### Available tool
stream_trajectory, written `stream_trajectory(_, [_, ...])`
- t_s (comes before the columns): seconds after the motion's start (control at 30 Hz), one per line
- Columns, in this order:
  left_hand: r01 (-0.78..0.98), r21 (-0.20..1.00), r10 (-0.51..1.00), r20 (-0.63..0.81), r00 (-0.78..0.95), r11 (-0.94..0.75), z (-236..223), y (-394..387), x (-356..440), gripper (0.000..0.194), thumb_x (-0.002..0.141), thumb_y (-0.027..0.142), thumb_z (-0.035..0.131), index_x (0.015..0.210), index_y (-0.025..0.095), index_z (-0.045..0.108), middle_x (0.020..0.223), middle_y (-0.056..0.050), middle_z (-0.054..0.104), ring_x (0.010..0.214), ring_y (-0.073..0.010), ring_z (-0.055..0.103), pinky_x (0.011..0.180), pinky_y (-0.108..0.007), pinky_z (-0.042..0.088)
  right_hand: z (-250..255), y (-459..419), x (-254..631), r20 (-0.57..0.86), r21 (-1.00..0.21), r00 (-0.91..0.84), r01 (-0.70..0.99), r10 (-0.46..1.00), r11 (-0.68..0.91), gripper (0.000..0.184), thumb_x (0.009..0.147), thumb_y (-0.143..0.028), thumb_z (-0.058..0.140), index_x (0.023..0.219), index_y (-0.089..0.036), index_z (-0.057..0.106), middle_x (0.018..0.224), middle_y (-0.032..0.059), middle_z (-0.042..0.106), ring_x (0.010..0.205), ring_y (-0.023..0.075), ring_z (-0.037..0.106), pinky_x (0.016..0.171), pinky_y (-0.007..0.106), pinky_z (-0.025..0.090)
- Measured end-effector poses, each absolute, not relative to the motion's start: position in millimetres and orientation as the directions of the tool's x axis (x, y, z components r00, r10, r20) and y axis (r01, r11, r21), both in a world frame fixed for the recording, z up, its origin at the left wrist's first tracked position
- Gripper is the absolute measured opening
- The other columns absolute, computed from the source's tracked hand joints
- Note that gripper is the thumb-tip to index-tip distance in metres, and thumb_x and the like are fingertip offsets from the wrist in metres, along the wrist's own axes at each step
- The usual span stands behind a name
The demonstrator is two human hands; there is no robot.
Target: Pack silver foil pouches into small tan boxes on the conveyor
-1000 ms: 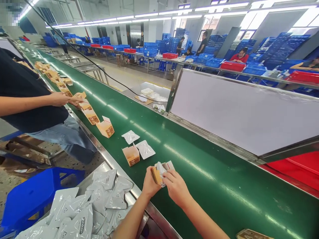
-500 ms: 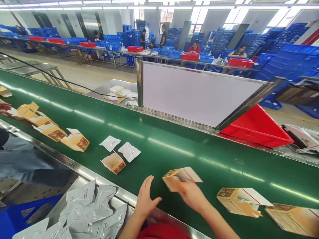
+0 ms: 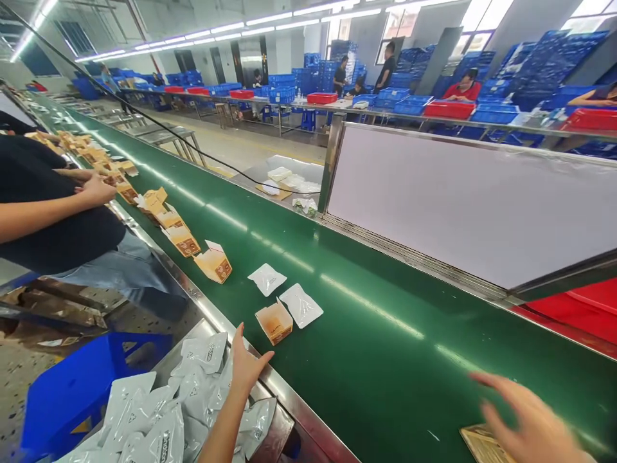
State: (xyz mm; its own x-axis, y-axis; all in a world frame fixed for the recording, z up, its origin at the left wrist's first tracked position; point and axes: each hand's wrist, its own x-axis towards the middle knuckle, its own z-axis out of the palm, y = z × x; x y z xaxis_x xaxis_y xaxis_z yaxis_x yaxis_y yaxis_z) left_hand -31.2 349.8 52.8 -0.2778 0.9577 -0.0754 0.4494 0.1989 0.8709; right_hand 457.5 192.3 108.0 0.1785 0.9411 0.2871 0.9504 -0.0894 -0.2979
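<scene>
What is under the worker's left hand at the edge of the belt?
The left hand rests on a heap of white sealed pouches in a metal tray beside the green belt. What lies beneath the pouches is covered.

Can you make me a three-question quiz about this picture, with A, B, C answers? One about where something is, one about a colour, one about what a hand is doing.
1. Where is the pile of white pouches?
A. In the tray beside the belt
B. On the red crate
C. On the floor

2. What colour is the conveyor belt?
A. Blue
B. Green
C. Yellow

3. What is the left hand doing?
A. Gripping a box
B. Making a fist in the air
C. Spread open over the pouches

Answers:
1 A, the pouches lie heaped in the metal tray at the belt's near edge.
2 B, the long belt is dark green.
3 C, its fingers are spread and it holds nothing; the small open box sits apart on the belt.
</scene>
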Motion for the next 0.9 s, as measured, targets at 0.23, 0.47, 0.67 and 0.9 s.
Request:
stream_trajectory(0.23, [0.263,0.944,0.979,-0.179,-0.099,0.199,33,365,6,0.089,0.049,0.017,0.070,0.130,0.017,0.033,0.137,-0.014,0.044,0.131,-0.0316,0.039,0.113,-0.050,0.026,67,422,263,-0.175,-0.411,-0.471,0.833,0.865,0.371,0.089,0.062,-0.004,0.059,0.143,-0.030,0.032,0.156,0.0065,0.009,0.141,0.0318,0.010,0.110,0.052,0.022])
stream_trajectory(0.47, [0.353,0.926,0.982,-0.072,-0.177,0.132,49,352,10,0.065,0.053,0.015,0.063,0.116,0.017,0.046,0.117,-0.010,0.054,0.117,-0.0285,0.050,0.103,-0.044,0.040,27,475,241,-0.120,-0.505,-0.465,0.789,0.877,0.349,0.050,0.063,-0.011,0.066,0.111,-0.025,0.066,0.105,0.0043,0.068,0.107,0.0240,0.058,0.093,0.034,0.045])
stream_trajectory(0.67, [0.503,0.853,0.968,-0.008,-0.249,0.136,73,339,10,0.061,0.054,0.012,0.060,0.113,0.018,0.045,0.113,-0.008,0.049,0.111,-0.0268,0.050,0.095,-0.045,0.045,73,405,266,0.156,-0.548,0.068,0.836,0.985,0.029,0.026,0.080,-0.032,0.057,0.100,-0.018,0.062,0.111,0.0111,0.058,0.066,0.0142,0.059,0.066,0.032,0.053])
stream_trajectory(0.9, [0.653,0.757,0.957,0.181,-0.225,0.011,77,323,44,0.063,0.056,0.008,0.057,0.116,0.015,0.043,0.111,-0.012,0.051,0.110,-0.0279,0.051,0.095,-0.047,0.047,179,331,236,0.755,-0.398,-0.051,0.757,0.654,0.519,0.023,0.078,-0.006,0.055,0.094,-0.021,0.059,0.089,0.0050,0.061,0.079,0.0160,0.058,0.067,0.028,0.050])
